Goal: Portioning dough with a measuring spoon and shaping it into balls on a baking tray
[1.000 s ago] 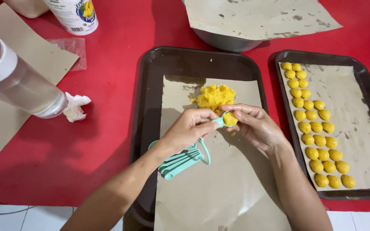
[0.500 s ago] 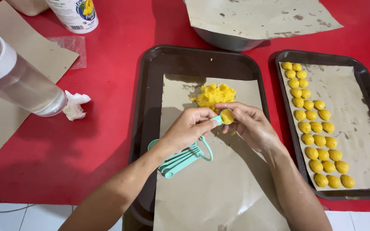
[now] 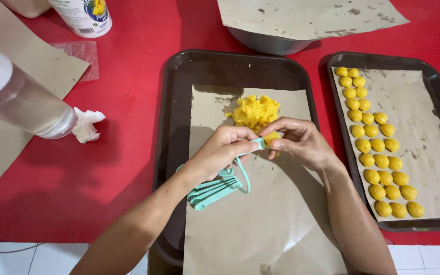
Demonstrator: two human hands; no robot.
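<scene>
Over the brown paper (image 3: 260,224) in the dark tray (image 3: 179,76), the left hand (image 3: 220,153) pinches a mint measuring spoon (image 3: 257,144) while the right hand (image 3: 301,142) closes fingertips on its yellow dough lump (image 3: 271,137), seemingly soft, sticky, best cradled lightly underneath

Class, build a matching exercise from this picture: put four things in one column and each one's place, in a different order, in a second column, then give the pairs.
Things:
1. yellow dough heap
2. shaped dough balls
3. clear bottle
4. teal measuring spoons

Places:
A. lying on the red table, far left
B. hanging from the left hand
C. in rows on the right tray
D. on brown paper in the middle tray

Pairs: 1-D, 2-C, 3-A, 4-B
</scene>
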